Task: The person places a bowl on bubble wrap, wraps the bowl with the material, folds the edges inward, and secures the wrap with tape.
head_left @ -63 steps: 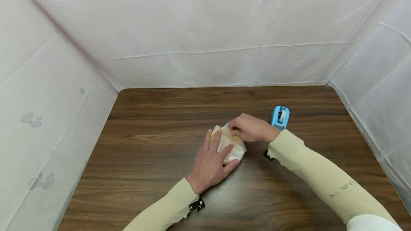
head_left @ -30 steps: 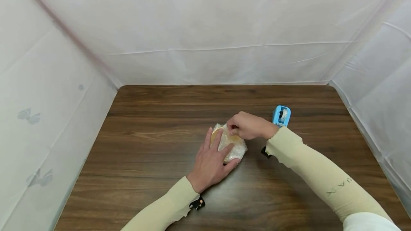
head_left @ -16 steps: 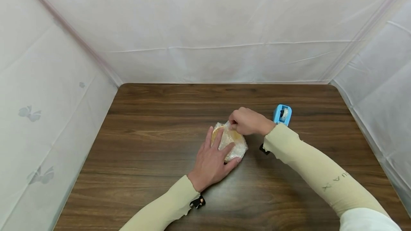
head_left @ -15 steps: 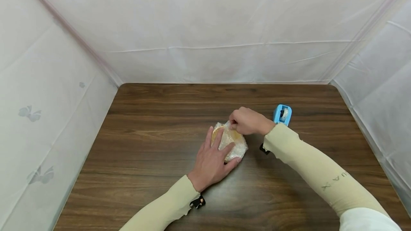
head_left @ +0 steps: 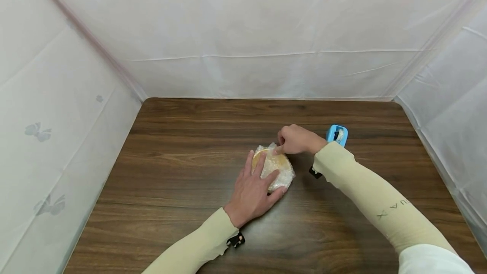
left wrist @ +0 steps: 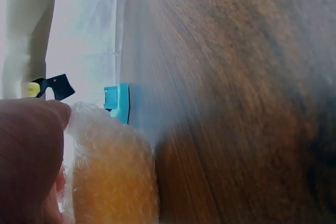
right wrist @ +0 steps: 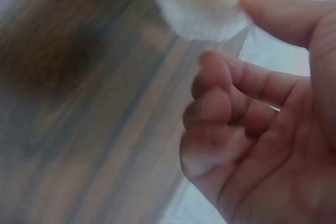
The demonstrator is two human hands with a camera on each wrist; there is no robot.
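Note:
A round, yellowish thing in bubble wrap [head_left: 280, 167] lies on the wooden table; what is inside is blurred by the wrap. My left hand [head_left: 251, 191] rests on its left and near side with fingers spread. In the left wrist view the wrapped bundle [left wrist: 113, 174] bulges beside that hand. At its far right edge, my right hand [head_left: 297, 140] touches the wrap with the thumb tip. The right wrist view shows this thumb [right wrist: 278, 17] on the bundle [right wrist: 202, 11], while the other fingers [right wrist: 212, 108] curl loosely below, apart from it and holding nothing.
A blue tape dispenser [head_left: 341, 137] stands behind my right wrist, partly covered by the sleeve [head_left: 365, 181]. White sheeting [head_left: 243, 33] encloses the table [head_left: 182, 147] at the back and both sides.
My right hand has shifted slightly right and away from me; its fingers, bunched at the wrap's far edge before, have come off it, leaving the thumb there. The left hand stays in place.

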